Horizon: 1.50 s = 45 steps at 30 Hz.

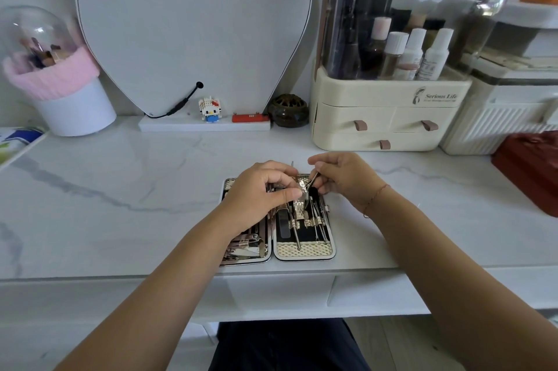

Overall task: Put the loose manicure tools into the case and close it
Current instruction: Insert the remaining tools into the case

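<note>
Case (305,250) partly beneath left hand (259,193)

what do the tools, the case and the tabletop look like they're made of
tools: polished metal, likely steel, by their bright glints.
case: gold embossed woven-look lining, probably faux leather, with a shiny rim.
tabletop: glossy white with grey veins, marble or an imitation; cannot tell which.

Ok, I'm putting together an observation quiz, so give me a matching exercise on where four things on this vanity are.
Things:
1. manicure case
2. thin metal tool
3. block toy figure
4. cream organizer

Places:
A. on the mirror's base
B. pinched in the right hand
C. back right of the table
D. open flat near the table's front edge

Pairs: 1-D, 2-B, 3-A, 4-C
</note>
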Each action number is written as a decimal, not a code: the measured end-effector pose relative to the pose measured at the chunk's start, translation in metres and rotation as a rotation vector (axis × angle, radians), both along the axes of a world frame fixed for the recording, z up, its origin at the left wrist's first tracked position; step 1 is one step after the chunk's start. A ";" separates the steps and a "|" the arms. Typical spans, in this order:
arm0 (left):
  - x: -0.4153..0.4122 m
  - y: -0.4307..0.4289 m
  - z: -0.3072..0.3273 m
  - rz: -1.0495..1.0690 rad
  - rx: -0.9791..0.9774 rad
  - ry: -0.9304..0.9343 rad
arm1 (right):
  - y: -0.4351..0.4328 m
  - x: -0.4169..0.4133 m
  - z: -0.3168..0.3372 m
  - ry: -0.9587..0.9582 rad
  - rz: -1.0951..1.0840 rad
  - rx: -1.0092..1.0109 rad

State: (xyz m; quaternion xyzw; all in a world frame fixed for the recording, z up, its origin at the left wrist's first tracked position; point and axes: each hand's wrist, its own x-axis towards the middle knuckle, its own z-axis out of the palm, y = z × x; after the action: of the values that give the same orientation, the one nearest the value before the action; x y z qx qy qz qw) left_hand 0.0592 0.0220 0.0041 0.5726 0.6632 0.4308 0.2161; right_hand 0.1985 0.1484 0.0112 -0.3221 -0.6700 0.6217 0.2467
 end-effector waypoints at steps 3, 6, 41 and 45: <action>-0.001 0.000 0.000 -0.018 0.024 -0.042 | 0.001 -0.001 0.001 0.009 -0.026 -0.006; -0.001 0.000 -0.001 -0.019 0.029 -0.065 | -0.004 -0.003 0.003 -0.043 0.063 0.024; 0.001 0.002 -0.003 0.067 0.030 0.056 | -0.026 0.008 -0.006 -0.319 0.043 0.705; -0.001 0.001 -0.002 0.081 0.002 -0.003 | -0.028 -0.002 -0.007 -0.412 -0.013 0.716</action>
State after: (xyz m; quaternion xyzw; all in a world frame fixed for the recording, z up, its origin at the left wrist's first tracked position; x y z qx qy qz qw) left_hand 0.0580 0.0225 0.0024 0.5450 0.6849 0.4407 0.1990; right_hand 0.1966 0.1209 0.0043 -0.3380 -0.8772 0.2703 0.2076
